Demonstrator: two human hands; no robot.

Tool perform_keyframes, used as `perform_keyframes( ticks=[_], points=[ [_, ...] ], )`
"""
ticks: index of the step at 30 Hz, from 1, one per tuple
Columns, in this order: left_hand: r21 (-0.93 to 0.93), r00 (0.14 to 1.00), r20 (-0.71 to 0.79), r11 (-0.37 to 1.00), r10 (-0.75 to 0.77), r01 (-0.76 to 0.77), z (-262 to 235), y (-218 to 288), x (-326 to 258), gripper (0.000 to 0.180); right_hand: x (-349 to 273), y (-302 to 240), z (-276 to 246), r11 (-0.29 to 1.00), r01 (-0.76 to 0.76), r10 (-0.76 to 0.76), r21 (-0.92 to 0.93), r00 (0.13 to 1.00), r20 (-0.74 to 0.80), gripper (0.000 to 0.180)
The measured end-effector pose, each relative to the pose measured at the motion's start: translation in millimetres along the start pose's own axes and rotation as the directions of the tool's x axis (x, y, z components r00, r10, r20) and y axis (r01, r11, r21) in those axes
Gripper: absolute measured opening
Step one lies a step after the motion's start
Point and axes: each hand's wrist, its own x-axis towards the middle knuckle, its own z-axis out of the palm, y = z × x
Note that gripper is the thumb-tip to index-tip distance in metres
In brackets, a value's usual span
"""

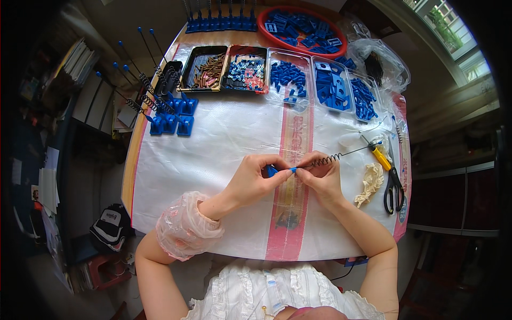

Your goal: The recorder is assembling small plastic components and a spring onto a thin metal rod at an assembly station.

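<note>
Over the middle of the table my left hand point(249, 178) is closed on a small blue plastic part point(271, 172), mostly covered by its fingers. My right hand point(324, 181) pinches the near end of a black spring rod point(327, 159), coiled close to the hand and straight beyond it, pointing to the upper right. Fingertips of both hands meet where the blue part and the rod's end come together. Whether the two are joined, I cannot tell. A sheer pink cuff point(190, 226) wraps my left forearm.
Finished-looking blue bases with spring rods point(170, 114) stand at left. Trays of screws point(207, 69), small nuts point(245, 72) and blue parts point(288, 77) line the back, beside a red basin point(264, 34). At right lie a yellow-handled screwdriver point(380, 157), black scissors point(393, 192) and crumpled cream material point(370, 184).
</note>
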Motion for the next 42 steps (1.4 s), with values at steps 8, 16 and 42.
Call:
perform_keyframes(
  ticks=[8,16,42],
  points=[
    [0.066,0.998,-0.044,0.997,0.043,-0.040,2.3,4.7,-1.7,0.011,1.0,-0.4,0.4,0.999,0.025,-0.025,-0.022,1.000,0.012,0.011],
    [-0.001,1.000,-0.018,1.000,0.014,-0.014,1.3,1.7,-0.4,0.013,0.2,-1.3,-1.2,0.999,-0.034,0.034,-0.005,0.999,0.002,0.011],
    [-0.005,1.000,-0.022,1.000,0.002,-0.002,2.0,1.0,-0.6,0.011,0.5,1.0,-1.6,1.000,0.005,-0.005,0.003,1.000,0.005,0.010]
  ],
)
